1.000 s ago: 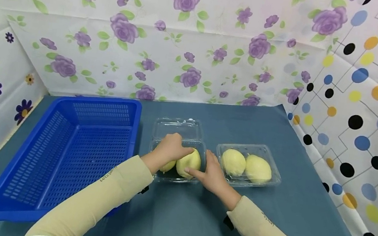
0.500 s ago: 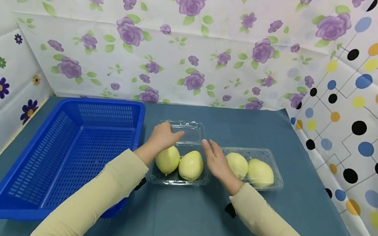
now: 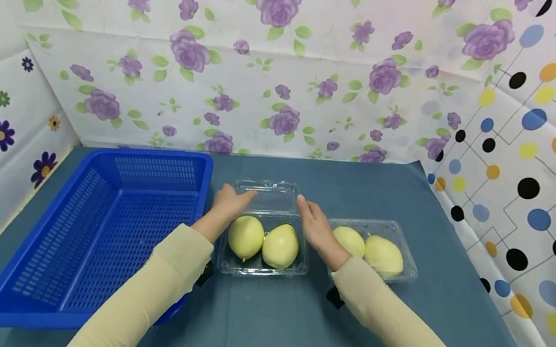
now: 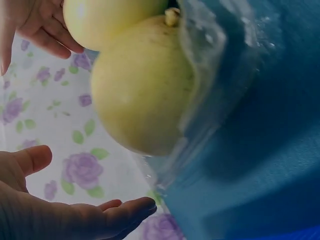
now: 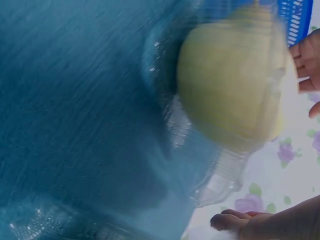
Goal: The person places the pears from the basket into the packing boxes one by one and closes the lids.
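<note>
Both hands moved back to lid, right-wrist view blurred

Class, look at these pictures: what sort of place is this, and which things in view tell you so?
Probably a staged tabletop workspace, not a real kitchen: patterned sheets screen a blue-covered table on three sides, and only a blue basket and two clear boxes of yellow fruit sit on it.

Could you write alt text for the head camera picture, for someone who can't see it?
Two hands, the left hand and right hand, reach to the folded-back lid of an open clear box holding two yellow fruits. A blue basket sits left, a second fruit box right.
</note>
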Demonstrator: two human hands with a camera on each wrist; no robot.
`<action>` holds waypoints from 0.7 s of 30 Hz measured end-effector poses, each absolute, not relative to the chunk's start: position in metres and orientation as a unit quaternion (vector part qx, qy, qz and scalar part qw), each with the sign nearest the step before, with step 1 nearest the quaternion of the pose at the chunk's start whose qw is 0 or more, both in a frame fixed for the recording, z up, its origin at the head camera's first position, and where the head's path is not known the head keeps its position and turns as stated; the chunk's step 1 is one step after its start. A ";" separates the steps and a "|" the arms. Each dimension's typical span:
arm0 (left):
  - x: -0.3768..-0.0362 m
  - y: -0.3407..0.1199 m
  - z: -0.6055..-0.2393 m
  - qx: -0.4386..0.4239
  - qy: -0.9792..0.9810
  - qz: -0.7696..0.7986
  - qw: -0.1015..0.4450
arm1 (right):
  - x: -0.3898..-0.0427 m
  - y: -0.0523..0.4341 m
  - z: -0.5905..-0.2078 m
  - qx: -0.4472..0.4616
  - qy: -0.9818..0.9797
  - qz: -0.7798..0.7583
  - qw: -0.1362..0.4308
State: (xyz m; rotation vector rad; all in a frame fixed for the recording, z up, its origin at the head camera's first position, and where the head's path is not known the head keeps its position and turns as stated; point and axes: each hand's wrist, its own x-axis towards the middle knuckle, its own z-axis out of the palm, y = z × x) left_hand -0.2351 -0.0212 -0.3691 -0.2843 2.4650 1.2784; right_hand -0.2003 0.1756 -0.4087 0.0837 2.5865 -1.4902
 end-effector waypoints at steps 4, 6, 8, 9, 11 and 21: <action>-0.242 -0.026 -0.380 -0.123 0.852 0.471 0.193 | -0.208 0.175 -0.413 0.038 0.865 -0.496 0.070; -0.250 -0.030 -0.394 -0.129 0.842 0.489 0.188 | -0.210 0.173 -0.414 0.047 0.866 -0.493 0.074; -0.253 -0.032 -0.399 -0.131 0.836 0.499 0.190 | -0.212 0.172 -0.414 0.052 0.866 -0.490 0.082; -0.252 -0.033 -0.399 -0.128 0.832 0.504 0.190 | -0.213 0.171 -0.414 0.055 0.867 -0.487 0.084; -0.251 -0.033 -0.398 -0.125 0.829 0.510 0.193 | -0.215 0.170 -0.415 0.059 0.869 -0.484 0.088; -0.247 -0.030 -0.385 -0.136 0.809 0.524 0.230 | -0.223 0.164 -0.416 0.076 0.864 -0.487 0.102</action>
